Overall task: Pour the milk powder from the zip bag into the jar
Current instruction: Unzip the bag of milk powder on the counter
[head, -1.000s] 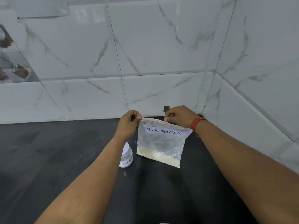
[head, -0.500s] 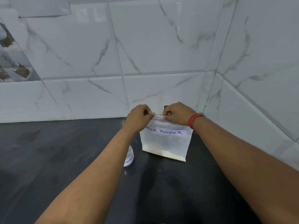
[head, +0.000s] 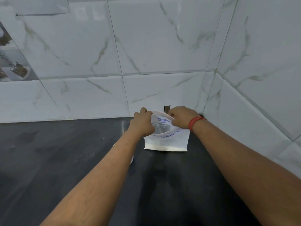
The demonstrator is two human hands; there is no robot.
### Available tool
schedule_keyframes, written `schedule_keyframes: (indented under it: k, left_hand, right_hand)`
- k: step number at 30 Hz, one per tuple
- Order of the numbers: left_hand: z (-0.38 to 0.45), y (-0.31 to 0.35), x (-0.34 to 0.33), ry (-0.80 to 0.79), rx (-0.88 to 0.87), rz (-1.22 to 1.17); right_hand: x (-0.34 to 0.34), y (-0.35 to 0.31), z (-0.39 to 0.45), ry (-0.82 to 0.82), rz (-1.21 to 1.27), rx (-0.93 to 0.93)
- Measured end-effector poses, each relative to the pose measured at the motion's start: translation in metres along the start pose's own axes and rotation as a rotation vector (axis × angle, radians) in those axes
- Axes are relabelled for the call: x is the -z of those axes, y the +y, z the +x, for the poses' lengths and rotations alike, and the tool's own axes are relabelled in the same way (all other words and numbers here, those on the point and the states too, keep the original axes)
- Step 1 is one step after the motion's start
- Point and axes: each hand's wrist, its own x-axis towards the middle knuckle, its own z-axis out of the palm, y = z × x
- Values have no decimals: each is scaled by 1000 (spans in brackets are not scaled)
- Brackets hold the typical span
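Both hands pinch the top of the zip bag (head: 169, 139). The left hand (head: 143, 122) holds the near lip w/ curled fingers, and the right hand (head: 180, 117) holds the far lip, so the bag's mouth gapes open between them. Blue writing on the bag reads "POWDER"; the first word is hidden by the left hand. More blue print shows inside the mouth, too small to read. White milk powder (head: 164, 147) lies along the bag's bottom, which rests on the black counter (head: 48, 160). The jar (head: 131, 159) is mostly hidden under the left forearm, just left of the bag. Red threads (head: 194, 122) circle the right wrist. The tiled wall (head: 146, 54) corner is close behind; the counter has more room to the left.
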Motion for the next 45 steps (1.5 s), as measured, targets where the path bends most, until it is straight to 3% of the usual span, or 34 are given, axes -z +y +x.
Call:
schedule_keyframes:
  k: [2, 3, 8, 11, 15, 20, 25, 35, 41, 45]
  left_hand:
    - [-1, -1, -2, -7, 10, -46]
    - [-2, 0, -3, 5, 9, -73]
    - [-3, 5, -2, 190, -37, -172]
    - [-5, 3, -5, 221, -46, -151]
    - [-6, 1, -14, 187, -42, -161]
    - [5, -2, -12, 99, 18, -222]
    - [27, 0, 3, 31, 69, -224]
    - [20, -17, -24, 395, -105, -192]
    - [-30, -30, -105, 200, -28, -142]
    - [-51, -31, -131, 157, 24, -144]
  right_hand:
    - [3, 9, -2, -140, -53, -111]
    - [6, 13, -3, -127, -8, -173]
    - [0, 17, -7, 305, 382, -300]
    - [-12, 14, -11, 337, 624, -280]
    - [-21, 15, -13, 409, 599, -269]
    - [-21, 14, -5, 299, 578, -283]
    - [-12, 10, 16, 292, 537, -291]
    - [-43, 12, 8, 455, 582, -171]
    - [-124, 18, -39, 238, 521, -252]
    - [-155, 20, -62, 158, 492, -293]
